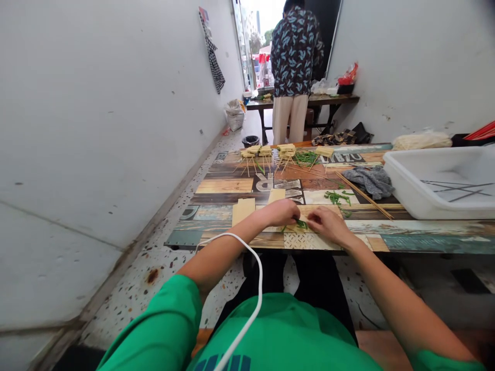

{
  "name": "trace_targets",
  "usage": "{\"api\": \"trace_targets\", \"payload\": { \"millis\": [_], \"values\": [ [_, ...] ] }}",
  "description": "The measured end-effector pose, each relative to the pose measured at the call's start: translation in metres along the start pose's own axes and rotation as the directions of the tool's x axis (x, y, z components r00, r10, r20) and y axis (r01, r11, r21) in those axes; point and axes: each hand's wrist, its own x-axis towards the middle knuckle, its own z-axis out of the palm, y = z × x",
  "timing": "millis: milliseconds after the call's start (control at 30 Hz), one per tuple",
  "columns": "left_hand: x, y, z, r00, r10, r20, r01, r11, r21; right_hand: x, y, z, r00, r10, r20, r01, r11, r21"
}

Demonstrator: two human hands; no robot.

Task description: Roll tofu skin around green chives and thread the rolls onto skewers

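Note:
My left hand has its fingers curled down onto a small bunch of green vegetable strips, pinching its left end. Close by on the right, my right hand has its fingertips pressed together; what they hold, if anything, is hidden. Under both hands lies a pale yellow sheet, like tofu skin. More such sheets lie to the left in a stack, and another sheet is just beyond my left hand. Loose green strips lie past my right hand.
Skewered yellow rolls and a heap of greens sit at the table's far side. Bamboo skewers, a grey cloth and a white tub with dark sticks are on the right. A white cable crosses my left arm. Another person stands beyond.

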Motion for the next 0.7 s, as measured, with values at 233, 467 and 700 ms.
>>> {"api": "trace_targets", "payload": {
  "millis": [233,467,700],
  "values": [
    [-0.011,-0.003,0.001,1.000,0.003,0.006,-0.003,0.999,-0.034,0.019,-0.014,-0.009,0.997,0.020,0.076,-0.001,0.968,-0.249],
    [-0.015,-0.003,0.000,0.982,-0.158,-0.108,0.135,0.972,-0.192,0.036,0.003,-0.025,0.999,0.039,0.033,-0.024,0.931,-0.364],
    [-0.014,-0.007,-0.001,0.956,-0.271,-0.111,0.236,0.937,-0.257,0.018,-0.016,-0.026,0.992,-0.080,0.096,0.061,0.980,0.188]
  ]
}}
